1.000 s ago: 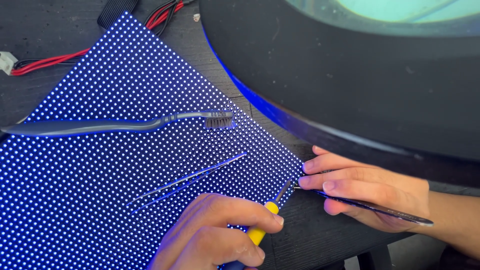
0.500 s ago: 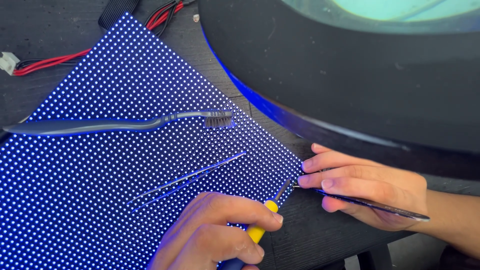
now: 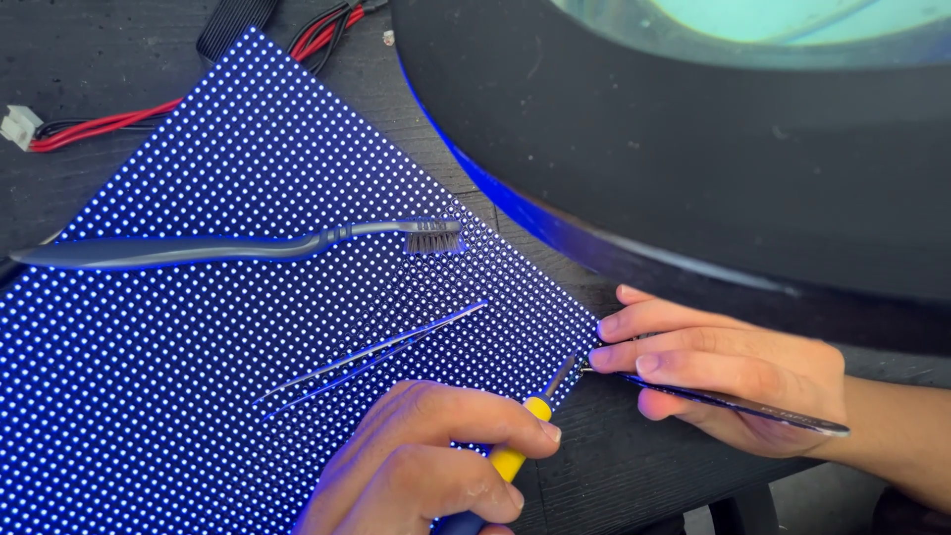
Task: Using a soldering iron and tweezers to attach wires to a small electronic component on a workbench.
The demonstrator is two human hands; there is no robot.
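Note:
A lit panel of blue-white dots (image 3: 198, 327) lies on a dark table. My left hand (image 3: 426, 471) grips a tool with a yellow and blue handle (image 3: 510, 458); its thin metal tip touches the panel's right corner. My right hand (image 3: 723, 372) holds dark tweezers (image 3: 733, 401) whose points meet that same corner. A second pair of tweezers (image 3: 371, 352) lies loose on the panel just above my left hand. A dark toothbrush (image 3: 238, 246) rests across the panel, bristles to the right.
A large round black object with a pale green top (image 3: 693, 129) fills the upper right, close behind my right hand. Red and black wires with a white plug (image 3: 89, 124) run along the upper left. The table's front edge is at the bottom right.
The view has shifted slightly. Both hands and their tools stay at the panel's corner with almost no movement.

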